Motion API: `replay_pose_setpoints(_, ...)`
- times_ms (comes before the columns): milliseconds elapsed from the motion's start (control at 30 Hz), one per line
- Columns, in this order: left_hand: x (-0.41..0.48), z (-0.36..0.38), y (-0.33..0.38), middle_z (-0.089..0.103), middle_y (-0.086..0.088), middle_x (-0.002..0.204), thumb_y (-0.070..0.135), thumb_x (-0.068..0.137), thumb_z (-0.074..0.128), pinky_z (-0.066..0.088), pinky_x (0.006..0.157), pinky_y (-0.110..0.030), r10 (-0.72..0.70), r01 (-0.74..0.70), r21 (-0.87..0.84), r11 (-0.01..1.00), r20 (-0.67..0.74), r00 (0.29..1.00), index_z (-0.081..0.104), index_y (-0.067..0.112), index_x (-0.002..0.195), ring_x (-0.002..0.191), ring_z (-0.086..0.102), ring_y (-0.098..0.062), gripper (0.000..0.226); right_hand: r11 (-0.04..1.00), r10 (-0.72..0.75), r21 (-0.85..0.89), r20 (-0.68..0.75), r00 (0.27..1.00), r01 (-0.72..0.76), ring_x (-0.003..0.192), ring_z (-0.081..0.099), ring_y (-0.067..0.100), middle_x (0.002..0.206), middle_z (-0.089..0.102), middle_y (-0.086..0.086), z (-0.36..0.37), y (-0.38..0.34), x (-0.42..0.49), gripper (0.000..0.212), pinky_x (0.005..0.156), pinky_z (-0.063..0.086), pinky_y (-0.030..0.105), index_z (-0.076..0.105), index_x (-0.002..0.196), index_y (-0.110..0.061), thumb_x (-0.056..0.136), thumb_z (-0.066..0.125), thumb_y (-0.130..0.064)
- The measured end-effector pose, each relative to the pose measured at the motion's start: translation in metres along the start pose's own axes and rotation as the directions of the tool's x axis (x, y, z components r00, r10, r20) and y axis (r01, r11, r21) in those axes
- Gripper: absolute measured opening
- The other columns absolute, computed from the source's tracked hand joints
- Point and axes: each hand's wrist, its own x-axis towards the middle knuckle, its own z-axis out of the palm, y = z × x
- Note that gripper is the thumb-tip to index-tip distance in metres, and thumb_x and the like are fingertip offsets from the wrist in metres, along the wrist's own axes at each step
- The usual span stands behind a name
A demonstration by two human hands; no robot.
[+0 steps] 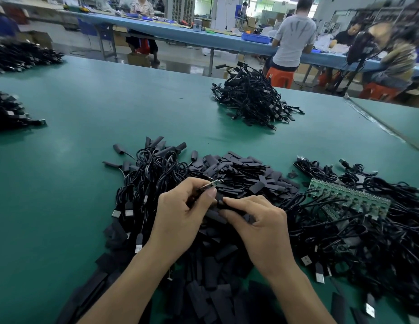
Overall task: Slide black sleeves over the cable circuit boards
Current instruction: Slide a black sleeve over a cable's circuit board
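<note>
by my reading the job is well under way but far from over. behind the left hand [180, 213] lies a tangled heap of thin black cables [154, 160], several ends already wearing sleeves. a farther heap [250, 99] of similar cables sits well apart on the green matte surface [87, 113]. left to do: a row of bare green circuit boards [348, 197] with cables attached, at the right, and a broad pile of loose flat black sleeves [239, 174] between the two.

the left hand pinches one small circuit board [205, 185] between thumb and curled fingers, its free end pointing up and to the right. the right hand [257, 220] pinches a single black sleeve [221, 203] between thumb and forefinger, just beside the board. i cannot tell whether the sleeve's mouth is on the board yet. both hands sit close together above the sleeve pile.
</note>
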Motion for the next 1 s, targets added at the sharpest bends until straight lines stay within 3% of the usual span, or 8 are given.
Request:
replay_pose_setpoints(100,0.002,-0.003,0.001,0.067,0.005,0.076,0.045,0.092,0.054,0.046,0.056,-0.016,0.012,-0.013,0.059,0.998,0.008,1.0,0.074,0.028,0.095,0.061,0.059,-0.002,0.027,0.999,0.031,0.037,-0.039,0.999,-0.029,0.08,0.064,0.005,0.088,0.068,-0.022,-0.006,0.003,0.001,0.025,0.069,0.047,0.015,0.077,0.104,-0.024,0.078,0.078,-0.026)
replay_pose_setpoints(233,0.005,-0.006,0.002,0.065,0.013,0.085,0.026,0.1,0.052,0.043,0.074,-0.009,0.021,-0.035,0.141,0.989,0.105,0.994,0.074,0.017,0.111,0.085,0.063,-0.001,0.027,0.996,0.035,0.086,-0.079,0.996,-0.028,0.086,0.067,0.007,0.089,0.07,-0.022,-0.013,0.003,0.002,0.025,0.073,0.051,0.015,0.075,0.102,-0.026,0.077,0.077,-0.027)
replay_pose_setpoints(300,0.004,-0.008,0.002,0.067,0.011,0.082,0.022,0.102,0.053,0.046,0.071,-0.013,0.002,-0.031,0.143,0.989,0.197,0.98,0.075,0.023,0.098,0.08,0.064,-0.002,0.023,0.996,0.034,0.082,-0.076,0.997,-0.028,0.086,0.067,0.005,0.09,0.069,-0.021,-0.015,0.004,0.003,0.025,0.073,0.048,0.01,0.076,0.102,-0.024,0.076,0.077,-0.027)
replay_pose_setpoints(400,0.001,-0.009,0.0,0.051,0.008,0.059,0.042,0.099,0.049,0.04,0.052,-0.031,-0.041,-0.029,0.183,0.983,0.366,0.93,0.057,0.024,0.073,0.052,0.045,-0.01,0.033,0.998,0.029,0.059,-0.037,0.999,-0.027,0.086,0.066,0.005,0.089,0.069,-0.02,-0.019,0.007,0.004,0.026,0.074,0.047,0.01,0.077,0.101,-0.022,0.076,0.076,-0.028)
replay_pose_setpoints(467,0.0,-0.01,-0.001,0.04,0.011,0.056,0.053,0.092,0.043,0.033,0.052,-0.035,-0.082,-0.001,0.197,0.98,0.412,0.907,0.048,0.022,0.07,0.052,0.036,-0.01,0.039,0.997,0.033,0.063,-0.003,0.999,-0.033,0.085,0.066,0.007,0.088,0.069,-0.02,-0.023,0.009,0.004,0.026,0.074,0.049,0.015,0.077,0.101,-0.024,0.075,0.076,-0.029)
replay_pose_setpoints(600,0.002,-0.012,0.0,0.034,0.013,0.057,0.051,0.088,0.041,0.027,0.053,-0.033,-0.101,0.018,0.181,0.983,0.462,0.881,0.039,0.028,0.063,0.053,0.031,-0.009,0.034,0.99,0.061,0.12,0.096,0.994,-0.072,0.086,0.066,0.008,0.088,0.07,-0.019,-0.029,0.012,0.003,0.025,0.075,0.052,0.019,0.075,0.098,-0.032,0.073,0.076,-0.031)
replay_pose_setpoints(767,0.003,-0.013,-0.001,0.031,0.01,0.06,0.046,0.085,0.043,0.024,0.055,-0.035,-0.107,0.057,0.118,0.991,0.477,0.872,0.033,0.021,0.063,0.056,0.029,-0.011,0.035,0.976,0.107,0.166,0.207,0.972,-0.143,0.088,0.066,0.011,0.09,0.07,-0.019,-0.032,0.008,0.003,0.027,0.08,0.053,0.029,0.074,0.096,-0.041,0.07,0.077,-0.033)
replay_pose_setpoints(1000,0.004,-0.013,0.001,0.03,0.009,0.057,0.042,0.082,0.045,0.021,0.052,-0.038,-0.095,0.056,0.094,0.994,0.481,0.872,0.032,0.022,0.058,0.054,0.027,-0.014,0.034,0.956,0.135,0.225,0.233,0.963,-0.188,0.077,0.065,0.014,0.082,0.071,-0.015,-0.029,0.006,0.0,0.025,0.073,0.051,0.023,0.076,0.093,-0.038,0.069,0.076,-0.033)
